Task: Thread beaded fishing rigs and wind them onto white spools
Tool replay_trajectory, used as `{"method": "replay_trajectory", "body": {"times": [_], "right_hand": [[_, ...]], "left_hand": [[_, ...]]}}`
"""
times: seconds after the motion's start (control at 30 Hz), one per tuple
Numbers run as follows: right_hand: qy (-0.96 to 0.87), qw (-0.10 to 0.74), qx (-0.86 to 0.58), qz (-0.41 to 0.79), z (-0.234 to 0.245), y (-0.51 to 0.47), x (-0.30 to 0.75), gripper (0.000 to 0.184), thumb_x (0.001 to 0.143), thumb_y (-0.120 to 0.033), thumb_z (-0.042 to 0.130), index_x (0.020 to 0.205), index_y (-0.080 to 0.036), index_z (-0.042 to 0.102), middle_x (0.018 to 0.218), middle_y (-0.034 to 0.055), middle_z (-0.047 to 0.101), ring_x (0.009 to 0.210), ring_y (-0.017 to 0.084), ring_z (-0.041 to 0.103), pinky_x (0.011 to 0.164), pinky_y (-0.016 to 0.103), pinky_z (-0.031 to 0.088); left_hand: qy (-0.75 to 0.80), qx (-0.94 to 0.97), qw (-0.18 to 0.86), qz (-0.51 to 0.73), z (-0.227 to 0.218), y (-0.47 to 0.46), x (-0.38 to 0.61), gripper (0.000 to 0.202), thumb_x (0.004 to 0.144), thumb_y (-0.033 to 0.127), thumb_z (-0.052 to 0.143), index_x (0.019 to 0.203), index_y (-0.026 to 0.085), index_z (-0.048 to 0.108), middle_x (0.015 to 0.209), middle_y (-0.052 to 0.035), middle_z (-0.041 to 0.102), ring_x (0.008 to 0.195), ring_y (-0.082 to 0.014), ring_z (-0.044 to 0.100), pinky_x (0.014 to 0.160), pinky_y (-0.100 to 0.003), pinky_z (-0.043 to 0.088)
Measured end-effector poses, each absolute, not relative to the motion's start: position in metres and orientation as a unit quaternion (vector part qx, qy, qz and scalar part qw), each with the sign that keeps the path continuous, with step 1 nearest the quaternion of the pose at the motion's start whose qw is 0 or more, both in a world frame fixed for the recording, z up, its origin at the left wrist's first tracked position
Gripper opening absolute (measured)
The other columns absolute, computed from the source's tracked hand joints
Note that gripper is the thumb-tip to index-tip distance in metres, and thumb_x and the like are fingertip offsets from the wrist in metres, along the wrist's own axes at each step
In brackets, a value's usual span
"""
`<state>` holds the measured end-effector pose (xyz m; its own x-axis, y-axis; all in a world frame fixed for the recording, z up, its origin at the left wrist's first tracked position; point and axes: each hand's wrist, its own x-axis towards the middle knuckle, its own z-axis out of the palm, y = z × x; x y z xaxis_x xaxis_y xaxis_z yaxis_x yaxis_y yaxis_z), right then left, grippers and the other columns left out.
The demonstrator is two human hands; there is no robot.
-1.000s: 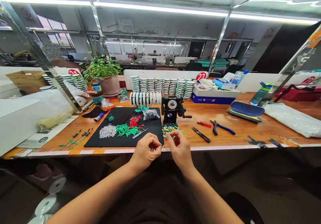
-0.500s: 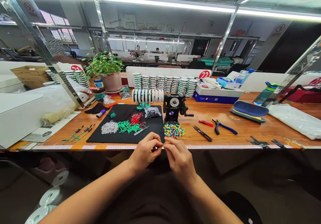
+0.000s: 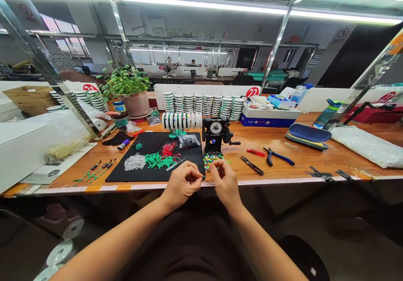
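Note:
My left hand (image 3: 184, 182) is closed in a pinch at the table's front edge. A tiny dark piece shows at its fingertips, too small to name. Just to the right, my right hand (image 3: 226, 182) is curled with thumb and forefinger apart, and I see nothing between them. Behind it lies a pile of multicoloured beads (image 3: 208, 160), partly hidden by the fingers. On the black mat (image 3: 121, 176) near my left hand are green tubes (image 3: 159, 160), silver-grey small pieces (image 3: 134, 162), red pieces (image 3: 169, 148) and a clear bag of dark bits (image 3: 189, 140).
A black hand-cranked machine (image 3: 215, 132) stands behind the beads, beside a row of white spools (image 3: 182, 121). Nippers (image 3: 252, 165), a red tool (image 3: 255, 152) and blue-handled pliers (image 3: 278, 157) lie to the right. A potted plant (image 3: 135, 104) is at back left.
My right hand has come away from the left fingertips, moving slightly up and right to the beads, its fingers parting. My left hand keeps its pinch. The view has shifted slightly.

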<state>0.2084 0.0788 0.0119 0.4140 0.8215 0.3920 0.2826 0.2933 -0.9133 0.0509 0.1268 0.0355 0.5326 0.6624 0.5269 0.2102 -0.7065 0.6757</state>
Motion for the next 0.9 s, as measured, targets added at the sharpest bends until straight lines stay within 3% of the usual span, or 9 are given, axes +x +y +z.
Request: {"method": "replay_trajectory", "body": {"times": [0.07,0.17,0.27,0.33,0.4,0.53,0.63,0.73,0.9], "right_hand": [[-0.459,0.652,-0.536,0.278,0.003,0.063,0.202,0.030,0.093,-0.049,0.058,0.093,-0.019,0.060,0.085,0.0044,0.068,0.058,0.014,0.057,0.053,0.025,0.045],[-0.503,0.599,-0.510,0.358,-0.004,0.045,0.196,0.028,0.094,-0.046,0.059,0.096,-0.018,0.064,0.081,0.0041,0.069,0.051,0.013,0.057,0.046,0.025,0.045],[-0.603,0.574,-0.526,0.173,0.000,0.034,0.194,0.020,0.099,-0.032,0.055,0.091,-0.019,0.068,0.085,0.0066,0.069,0.070,0.019,0.065,0.064,0.030,0.053],[-0.653,0.558,-0.512,0.023,0.007,0.033,0.195,0.018,0.099,-0.023,0.052,0.093,-0.020,0.069,0.101,0.0109,0.069,0.091,0.023,0.066,0.081,0.035,0.053],[-0.686,0.535,-0.493,-0.019,0.015,0.038,0.200,0.018,0.099,-0.021,0.050,0.093,-0.020,0.067,0.103,0.0115,0.070,0.095,0.024,0.066,0.085,0.036,0.052],[-0.684,0.494,-0.521,0.128,0.024,0.068,0.218,0.020,0.098,-0.028,0.049,0.088,-0.020,0.064,0.072,0.0021,0.067,0.063,0.017,0.063,0.060,0.027,0.048],[-0.693,0.431,-0.520,0.253,0.028,0.095,0.227,0.024,0.093,-0.035,0.054,0.080,-0.020,0.068,0.063,0.0001,0.064,0.056,0.017,0.059,0.053,0.026,0.043],[-0.684,0.444,-0.524,0.246,0.035,0.098,0.223,0.028,0.090,-0.042,0.058,0.076,-0.020,0.068,0.064,0.0018,0.065,0.056,0.019,0.059,0.052,0.028,0.043],[-0.617,0.644,-0.445,0.077,0.053,0.029,0.205,0.018,0.096,-0.037,0.062,0.107,-0.023,0.065,0.102,0.0108,0.069,0.090,0.027,0.066,0.077,0.040,0.055]], "left_hand": [[0.285,0.801,0.338,0.404,0.035,0.121,0.051,0.006,0.082,0.014,0.066,0.078,0.017,0.069,0.085,-0.0020,0.061,0.070,-0.0108,0.059,0.061,-0.020,0.049],[0.289,0.784,0.377,0.400,0.036,0.117,0.050,0.005,0.082,0.018,0.068,0.079,0.017,0.072,0.085,-0.0026,0.062,0.072,-0.0117,0.061,0.063,-0.021,0.049],[0.282,0.800,0.351,0.396,0.037,0.116,0.048,0.006,0.083,0.016,0.068,0.080,0.017,0.072,0.087,-0.0024,0.062,0.071,-0.0108,0.060,0.061,-0.020,0.049],[0.257,0.828,0.299,0.398,0.038,0.116,0.046,0.007,0.085,0.013,0.066,0.082,0.017,0.071,0.087,-0.0022,0.061,0.072,-0.0108,0.060,0.063,-0.020,0.051],[0.206,0.865,0.216,0.403,0.039,0.118,0.044,0.009,0.087,0.010,0.063,0.086,0.016,0.070,0.089,-0.0036,0.061,0.077,-0.0127,0.062,0.068,-0.022,0.054],[0.067,0.934,-0.011,0.351,0.042,0.128,0.039,0.016,0.096,0.010,0.051,0.100,0.012,0.066,0.095,-0.0098,0.065,0.088,-0.0186,0.065,0.080,-0.027,0.056],[0.026,0.953,-0.087,0.290,0.043,0.135,0.040,0.023,0.098,0.009,0.043,0.104,0.010,0.066,0.096,-0.0111,0.068,0.084,-0.0197,0.065,0.079,-0.030,0.057],[0.102,0.938,0.024,0.331,0.036,0.133,0.044,0.016,0.093,0.009,0.052,0.093,0.012,0.068,0.095,-0.0106,0.067,0.085,-0.0188,0.065,0.078,-0.028,0.057],[0.286,0.806,0.310,0.414,0.020,0.115,0.051,0.010,0.070,0.005,0.070,0.073,0.014,0.069,0.084,-0.0040,0.063,0.069,-0.0109,0.059,0.060,-0.019,0.048]]}}
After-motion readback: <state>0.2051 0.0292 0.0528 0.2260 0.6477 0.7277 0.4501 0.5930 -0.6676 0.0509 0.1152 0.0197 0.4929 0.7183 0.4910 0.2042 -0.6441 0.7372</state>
